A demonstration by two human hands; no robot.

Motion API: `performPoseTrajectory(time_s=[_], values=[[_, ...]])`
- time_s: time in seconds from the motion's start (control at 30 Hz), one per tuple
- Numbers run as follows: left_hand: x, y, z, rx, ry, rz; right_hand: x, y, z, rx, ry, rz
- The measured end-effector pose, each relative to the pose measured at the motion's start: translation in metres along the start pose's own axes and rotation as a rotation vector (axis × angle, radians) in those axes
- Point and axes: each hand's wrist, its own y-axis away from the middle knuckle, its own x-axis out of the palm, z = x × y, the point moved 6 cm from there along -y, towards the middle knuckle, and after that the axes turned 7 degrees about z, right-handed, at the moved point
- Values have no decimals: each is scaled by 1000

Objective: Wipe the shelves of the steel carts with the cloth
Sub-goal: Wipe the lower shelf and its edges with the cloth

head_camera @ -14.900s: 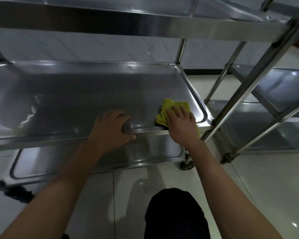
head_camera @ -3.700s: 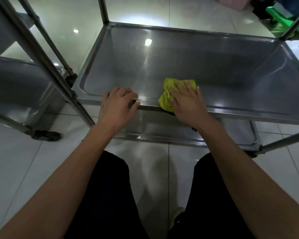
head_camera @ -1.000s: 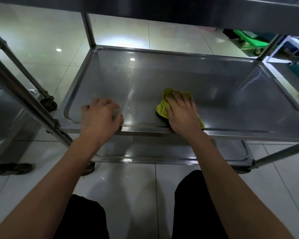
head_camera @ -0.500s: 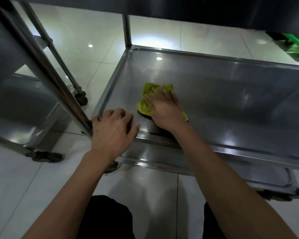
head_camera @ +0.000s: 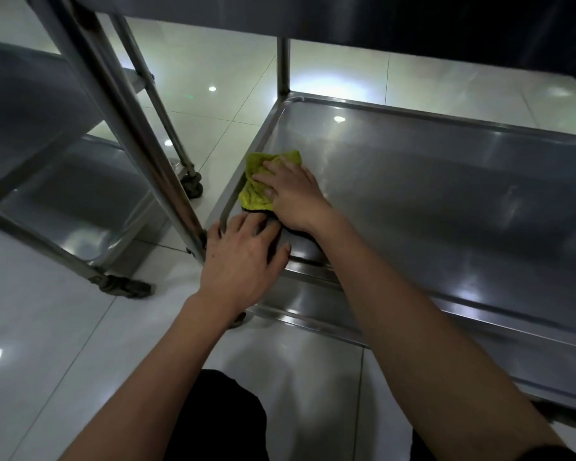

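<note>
**A:** Right hand (head_camera: 291, 197) is flat on the yellow-green cloth (head_camera: 258, 181), fingers spread and nearly straight, palm down, pressing it to the middle shelf (head_camera: 429, 201) of the steel cart. No curl in that grip; it is a flat press, nothing wrapped.

**B:** And the cloth sits where?

**A:** Bunched into the shelf's near-left corner, close against the raised left lip. A dark underside of it pokes out beneath the wrist.

**B:** Left hand (head_camera: 243, 257)?

**A:** Planted on the front rim at that same corner, just beside the cart's upright post (head_camera: 130, 128). Fingers reach over the rim onto the shelf, loosely bent, thumb out to the right along the edge. The fingertips lie almost against the cloth's dark edge; whether they touch it, I cannot tell. Whether that grip truly wraps the rim or only rests on it, I cannot tell either.

**B:** What else is in shot?

**A:** A lower shelf (head_camera: 313, 304) shows under the front rim. The underside of the top shelf (head_camera: 413, 18) runs dark across the top. To the left stands a second steel cart (head_camera: 57, 194), its caster wheels (head_camera: 193, 184) on the glossy pale tiled floor (head_camera: 47, 327), which is dotted with ceiling-light reflections. Dark trousers (head_camera: 220, 420) show at the bottom, between the forearms.
</note>
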Motion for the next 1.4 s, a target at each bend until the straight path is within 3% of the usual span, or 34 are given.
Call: performPoseTrajectory(time_s=[0.3,0.53,0.7,0.83,1.03,1.2,1.3,1.4], values=[[-4,-22,-22,-91,108,68,-22,90,-94,307,54,-151],[6,-50,-144,194,139,115,-50,176,-165,446,70,-266],[17,-60,-182,226,156,190,-73,244,-216,558,123,-352],[22,-59,-192,241,146,179,-81,251,-222,567,77,-366],[13,-67,-171,274,229,121,-84,244,-219,584,83,-377],[6,-71,-98,90,67,6,-79,211,-208,538,123,-330],[7,-66,-59,-35,56,20,-71,175,-195,510,73,-267],[11,-59,-41,-30,26,58,-60,131,-174,458,88,-210]])
